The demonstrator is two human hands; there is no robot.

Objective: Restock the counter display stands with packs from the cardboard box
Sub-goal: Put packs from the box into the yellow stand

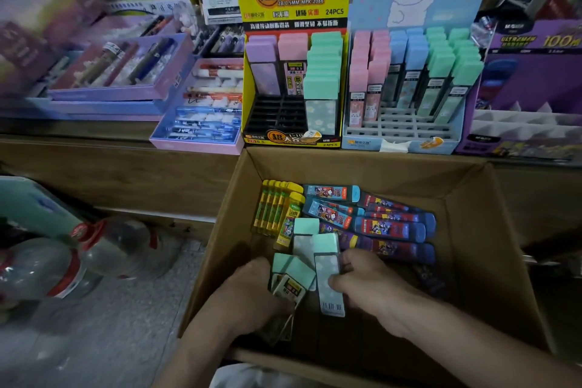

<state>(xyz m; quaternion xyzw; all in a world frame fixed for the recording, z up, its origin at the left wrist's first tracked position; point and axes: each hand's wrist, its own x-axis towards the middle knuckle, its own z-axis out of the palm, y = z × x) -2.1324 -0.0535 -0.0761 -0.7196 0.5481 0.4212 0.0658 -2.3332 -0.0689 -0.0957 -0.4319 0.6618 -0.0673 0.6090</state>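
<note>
Both my hands are inside the open cardboard box point(491, 261) below the counter. My right hand point(365, 283) grips a mint-green pack point(329, 274) with a barcode at its near end. My left hand point(248, 290) holds a few mint-green packs point(291, 274) bunched together. More packs lie in the box: yellow ones point(277, 211) at the far left, dark blue character-print ones point(387, 224) to the right. On the counter stand the yellow display stand point(294, 79), with empty black slots at its front left, and the blue rabbit display stand point(406, 79), with empty front slots.
A purple display stand point(529, 88) sits at the right. Lilac and pink pen trays point(126, 72) lie on the counter at left. Large plastic water bottles point(78, 255) rest on the floor left of the box. The wooden counter front point(141, 176) rises behind the box.
</note>
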